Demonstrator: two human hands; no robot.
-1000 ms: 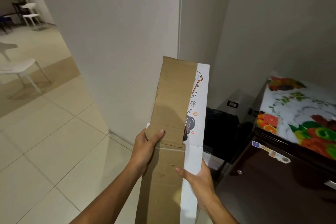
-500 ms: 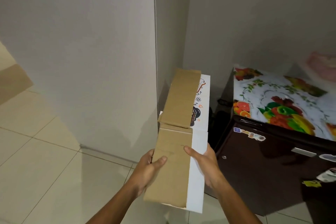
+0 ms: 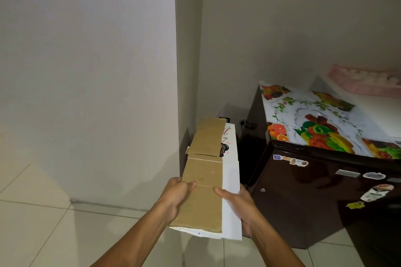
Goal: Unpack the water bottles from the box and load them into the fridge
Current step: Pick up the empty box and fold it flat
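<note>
Item: flattened cardboard box (image 3: 206, 182), grasped at its near end by left hand (image 3: 176, 196) and right hand (image 3: 237, 204), far end aimed at the gap left of the closed fridge (image 3: 314, 191). No bottles visible. Risk: snagging on wall corner, slipping loose. Change: box is lowered, held flatter than before.

Plain off-white wall (image 3: 86, 71) fills left half, ends at an outer corner (image 3: 176, 71); beyond it a recessed greyer wall (image 3: 282, 28), dimmer there. Floor (image 3: 43, 234) of large pale glossy tiles with thin dark grout lines, warm light patch low on left. Wall socket (image 3: 244, 122) low in the recess. Pale counter (image 3: 373, 112) at far right with a blurry pink tray-like thing (image 3: 364, 82) on it, contents unclear
</note>
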